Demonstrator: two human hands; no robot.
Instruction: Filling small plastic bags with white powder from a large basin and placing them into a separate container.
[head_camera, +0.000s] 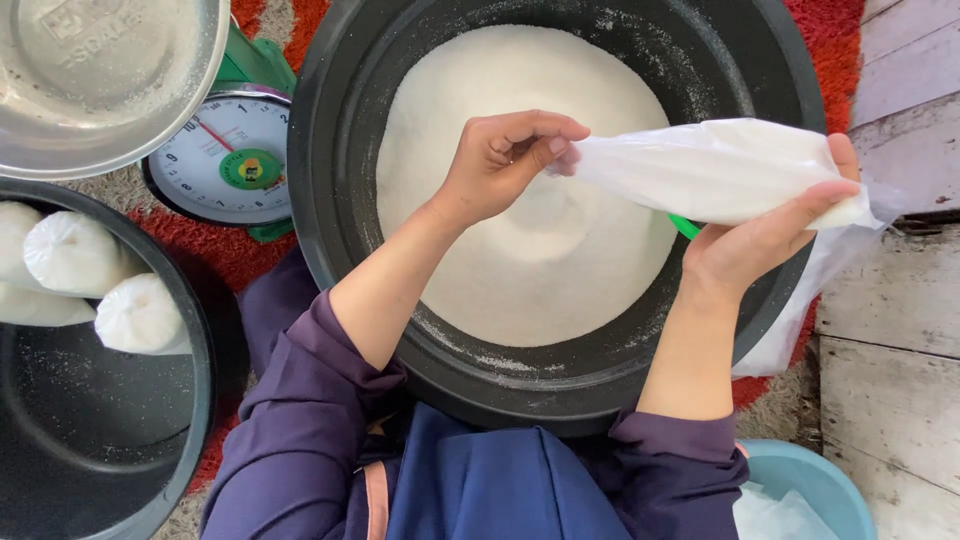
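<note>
Two hands hold one full bag (715, 170) over the big tub (330, 200): left hand (500, 165) pinches its neck, right hand (770, 235) grips its body. Keep it level, I think.

Between your hands you hold a bag (715, 170) of thin, clear plastic film — smooth, faintly glossy, packed with fine white grains. Below your hands the large basin (780, 80) is black plastic, its semi-gloss wall dusted with the same matt white granules (500, 270). Left of your left hand (500, 160) the scale (228, 155) has a glossy green plastic body and a glazed dial, under a dull, brushed metal pan (100, 90). Right of your right hand (770, 235) the floor planks (890, 330) are rough, weathered, whitish wood. Your sleeves (300, 420) are soft, matt purple cloth — the rug (220, 255) is shaggy red pile.
</note>
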